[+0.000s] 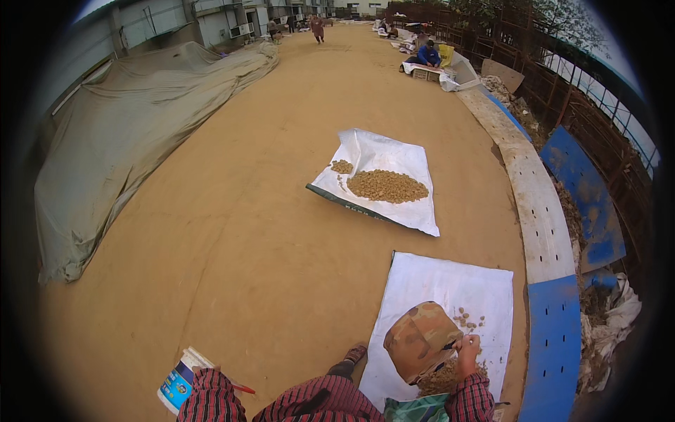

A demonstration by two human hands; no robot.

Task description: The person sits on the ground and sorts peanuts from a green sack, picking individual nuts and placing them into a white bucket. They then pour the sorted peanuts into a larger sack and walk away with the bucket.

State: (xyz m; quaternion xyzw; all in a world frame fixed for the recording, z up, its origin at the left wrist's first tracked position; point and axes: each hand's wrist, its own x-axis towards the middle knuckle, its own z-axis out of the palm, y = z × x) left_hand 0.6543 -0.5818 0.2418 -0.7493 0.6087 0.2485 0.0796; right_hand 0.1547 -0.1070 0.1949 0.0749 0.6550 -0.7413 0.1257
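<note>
My right hand [467, 354] is closed at the edge of a brown camouflage-patterned cloth thing [418, 344]; a small pale bit shows at the fingertips, too small to name. The cloth thing rests over a white woven sheet [450, 278] and partly covers a heap of small brown pieces [439, 380]. Several loose brown lumps [466, 318] lie just beyond the hand. At lower left, my left hand [213, 368] is mostly hidden by its striped sleeve, beside a white and blue bucket [176, 383]. A thin red stick-like thing [244, 388] juts out by that sleeve.
Farther ahead, a second white sheet [401, 151] bears a pile of brown lumps [388, 186]. White and blue perforated panels [545, 232] line the right side. A large grey tarp [133, 133] drapes along the left. A person in blue [426, 55] sits far right; another person [318, 28] is upright farther off.
</note>
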